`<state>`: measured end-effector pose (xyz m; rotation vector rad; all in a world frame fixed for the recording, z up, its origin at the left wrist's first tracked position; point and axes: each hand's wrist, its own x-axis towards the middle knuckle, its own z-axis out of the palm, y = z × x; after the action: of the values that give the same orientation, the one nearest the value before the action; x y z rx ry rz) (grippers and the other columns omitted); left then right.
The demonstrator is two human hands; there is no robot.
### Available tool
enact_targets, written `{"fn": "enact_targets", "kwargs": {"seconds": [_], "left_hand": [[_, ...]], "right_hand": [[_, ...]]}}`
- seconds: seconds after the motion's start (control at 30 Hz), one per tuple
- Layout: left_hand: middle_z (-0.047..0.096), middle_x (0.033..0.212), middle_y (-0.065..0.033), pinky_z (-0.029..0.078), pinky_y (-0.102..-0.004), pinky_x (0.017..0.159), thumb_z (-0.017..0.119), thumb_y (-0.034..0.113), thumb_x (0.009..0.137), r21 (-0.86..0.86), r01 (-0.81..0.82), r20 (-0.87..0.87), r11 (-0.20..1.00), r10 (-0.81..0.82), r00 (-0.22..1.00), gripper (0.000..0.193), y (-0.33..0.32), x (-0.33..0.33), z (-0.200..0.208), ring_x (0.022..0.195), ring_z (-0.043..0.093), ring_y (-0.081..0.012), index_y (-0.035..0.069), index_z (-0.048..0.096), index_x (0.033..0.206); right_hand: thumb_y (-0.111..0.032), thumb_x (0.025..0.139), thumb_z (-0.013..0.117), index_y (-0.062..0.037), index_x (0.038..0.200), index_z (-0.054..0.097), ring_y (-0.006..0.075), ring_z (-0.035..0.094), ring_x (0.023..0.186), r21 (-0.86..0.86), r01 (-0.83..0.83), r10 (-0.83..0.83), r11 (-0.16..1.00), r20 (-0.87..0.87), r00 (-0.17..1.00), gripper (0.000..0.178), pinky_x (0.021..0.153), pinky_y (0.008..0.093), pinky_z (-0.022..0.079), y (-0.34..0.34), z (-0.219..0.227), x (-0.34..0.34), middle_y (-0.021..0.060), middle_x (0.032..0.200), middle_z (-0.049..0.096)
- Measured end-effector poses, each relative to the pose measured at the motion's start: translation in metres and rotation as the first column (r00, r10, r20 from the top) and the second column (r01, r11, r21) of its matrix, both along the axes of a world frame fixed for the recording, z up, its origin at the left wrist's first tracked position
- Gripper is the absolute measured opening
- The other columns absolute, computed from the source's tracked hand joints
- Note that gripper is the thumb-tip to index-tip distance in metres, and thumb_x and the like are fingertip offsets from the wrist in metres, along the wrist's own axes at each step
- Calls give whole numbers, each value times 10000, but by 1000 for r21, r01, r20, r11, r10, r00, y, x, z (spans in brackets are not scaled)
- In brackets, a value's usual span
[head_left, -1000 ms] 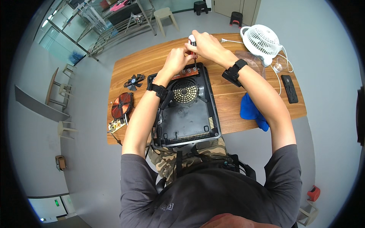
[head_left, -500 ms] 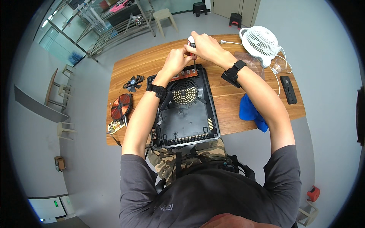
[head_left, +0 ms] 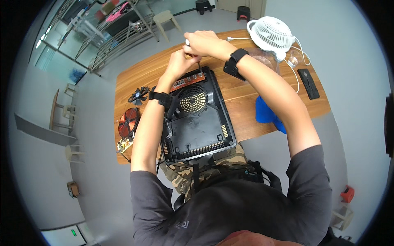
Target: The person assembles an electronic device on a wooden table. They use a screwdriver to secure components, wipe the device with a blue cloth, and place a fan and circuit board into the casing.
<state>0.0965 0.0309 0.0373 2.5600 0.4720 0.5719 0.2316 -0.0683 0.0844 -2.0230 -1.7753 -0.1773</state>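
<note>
An induction cooker's opened black housing (head_left: pixel 197 131) lies on the wooden table in front of me, its near edge over my lap. Along its far end runs a narrow reddish-brown circuit board (head_left: pixel 186 81) with several small round parts. My right hand (head_left: pixel 204 43) is closed around the handle of a screwdriver (head_left: pixel 200 67), whose white end pokes out between the fingers. The dark shaft points down to the board's right end. My left hand (head_left: pixel 179 64) is closed too, its fingertips pinching the screwdriver low, by the shaft. The fingers partly hide the tool.
Left of the housing lie a black fan blade (head_left: pixel 138 95), a round copper coil (head_left: pixel 129 123) and a small circuit board (head_left: pixel 124 144). On the right are a white fan (head_left: pixel 271 35) with its cord, a blue cloth (head_left: pixel 266 112) and a black oblong piece (head_left: pixel 308 84).
My right hand has rolled over the screwdriver handle, covering more of it. The left hand stays against the tool. The whole view has shifted and turned slightly.
</note>
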Motion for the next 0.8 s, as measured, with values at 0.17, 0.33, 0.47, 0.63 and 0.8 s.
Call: {"fn": "enact_targets", "kwargs": {"seconds": [0.17,0.33,0.47,0.63,0.8], "left_hand": [[771,875,-20,483,-253,629,790,226,856,-298,-4,-9,955,1,1000,209,3,3,0,743,634,-72,44,755,953],[778,876,-77,539,-318,772,796,234,825,-208,-28,25,978,34,999,243,-6,6,5,814,716,-154,9,772,913],[773,874,-112,546,-340,810,843,285,774,-217,-53,13,975,57,998,333,-6,7,1,866,737,-196,-9,752,901],[769,873,-91,550,-327,785,815,252,818,-257,56,-9,965,-61,998,301,0,3,7,853,720,-171,0,738,962],[761,859,-31,492,-286,645,762,201,876,-409,157,67,899,-142,988,189,4,0,4,713,618,-98,23,751,939]], "right_hand": [[-513,904,592,-13,1082,664,398,714,890,-133,-10,7,991,-29,1000,536,797,491,567,-2,9,3,222,918,737],[-541,973,539,-45,863,779,304,747,866,-115,154,-132,981,181,975,562,783,421,576,-5,23,-12,132,866,763],[-417,946,578,-37,897,780,316,743,863,-108,119,-108,987,100,989,432,789,420,574,-2,21,-17,153,881,761],[-356,926,571,-26,930,775,323,738,901,-208,77,-67,975,53,996,388,812,413,568,-3,24,-16,171,925,761],[-366,903,543,-1,958,750,372,728,846,-215,52,-49,975,16,999,423,776,460,571,-3,24,-14,212,896,746]]}}
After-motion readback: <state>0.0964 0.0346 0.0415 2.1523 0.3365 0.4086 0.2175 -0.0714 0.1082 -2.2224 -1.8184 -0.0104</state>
